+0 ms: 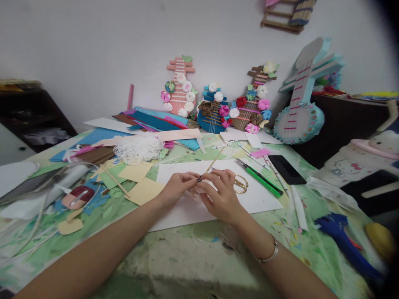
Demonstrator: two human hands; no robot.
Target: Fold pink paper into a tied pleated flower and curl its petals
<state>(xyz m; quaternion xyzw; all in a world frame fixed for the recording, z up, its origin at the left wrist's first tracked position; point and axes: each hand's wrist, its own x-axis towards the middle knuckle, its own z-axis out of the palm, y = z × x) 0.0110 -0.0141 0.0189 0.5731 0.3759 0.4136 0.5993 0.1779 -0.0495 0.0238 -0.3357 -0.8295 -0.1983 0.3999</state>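
Over a white sheet [174, 218], my two hands meet at the fingertips. My left hand [177, 189] is closed in a pinch, and my right hand [222, 197] curls its fingers in against it. A thin wooden stick [215, 159] slants up and away from between them. Under the fingers shows a small pale pinkish piece, perhaps paper, mostly hidden by the hands. Gold-handled scissors [245, 184] lie just beyond my right hand, their blades partly covered. To their right is a green utility knife [262, 180] on the sheet.
Paper-flowered pipa-shaped crafts [178, 97] lean on the wall. White shredded strands [137, 148] and yellow paper pieces [145, 191] lie to the left. On the right are a black phone [287, 169], a blue glue gun [338, 234] and a Hello Kitty bin [346, 162].
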